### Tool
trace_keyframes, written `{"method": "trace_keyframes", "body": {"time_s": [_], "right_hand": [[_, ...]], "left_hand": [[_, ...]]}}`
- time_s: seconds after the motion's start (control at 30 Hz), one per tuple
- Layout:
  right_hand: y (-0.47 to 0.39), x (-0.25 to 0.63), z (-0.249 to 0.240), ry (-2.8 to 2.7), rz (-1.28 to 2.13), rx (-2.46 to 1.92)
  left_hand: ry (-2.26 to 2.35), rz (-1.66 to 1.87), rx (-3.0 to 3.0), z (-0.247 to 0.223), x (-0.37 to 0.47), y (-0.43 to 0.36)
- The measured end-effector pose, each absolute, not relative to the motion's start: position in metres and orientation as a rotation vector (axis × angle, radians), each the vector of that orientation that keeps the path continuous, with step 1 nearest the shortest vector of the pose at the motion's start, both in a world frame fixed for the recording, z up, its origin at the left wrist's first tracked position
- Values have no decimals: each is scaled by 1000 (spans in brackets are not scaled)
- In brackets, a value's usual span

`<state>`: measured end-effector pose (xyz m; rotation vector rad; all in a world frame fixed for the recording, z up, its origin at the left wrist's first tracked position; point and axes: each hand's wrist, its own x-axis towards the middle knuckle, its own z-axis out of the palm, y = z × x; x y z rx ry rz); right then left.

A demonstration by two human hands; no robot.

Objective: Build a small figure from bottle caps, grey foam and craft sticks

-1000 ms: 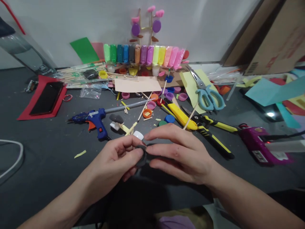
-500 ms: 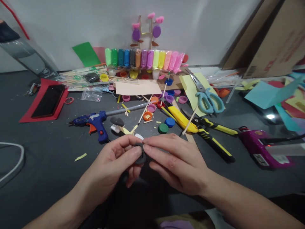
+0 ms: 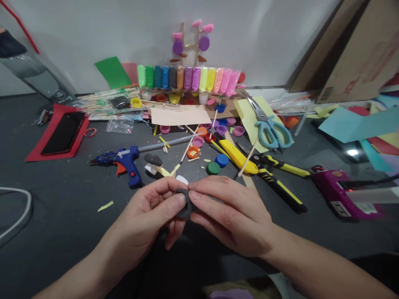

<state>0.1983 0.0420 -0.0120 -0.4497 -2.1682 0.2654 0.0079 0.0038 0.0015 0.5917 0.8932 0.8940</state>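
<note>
Though faint, lettering (image 3: 350,86) beyond right hand (image 3: 233,209).

At 6 o'clock: two hands (image 3: 232,211). At 12: thirteen coloured packets (image 3: 188,77). At 9: one glue gun (image 3: 129,158), one phone (image 3: 64,133). At 3: one yellow cutter (image 3: 237,155).

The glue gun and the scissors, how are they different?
The glue gun is dark blue with an orange trigger; the scissors have pale blue handles and silver blades. The glue gun lies on the dark table; the scissors lie across yellow paper. Both are tools with blue parts.
</note>
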Motion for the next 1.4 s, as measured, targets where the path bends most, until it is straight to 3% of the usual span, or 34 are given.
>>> {"method": "trace_keyframes", "body": {"time_s": [0.27,1.4], "right_hand": [[41,201,-8,-2230,113,-483],[40,204,-13,-2223,186,-448]], "left_hand": [[913,877,595,1,11,4],[910,875,597,0,11,3]]}}
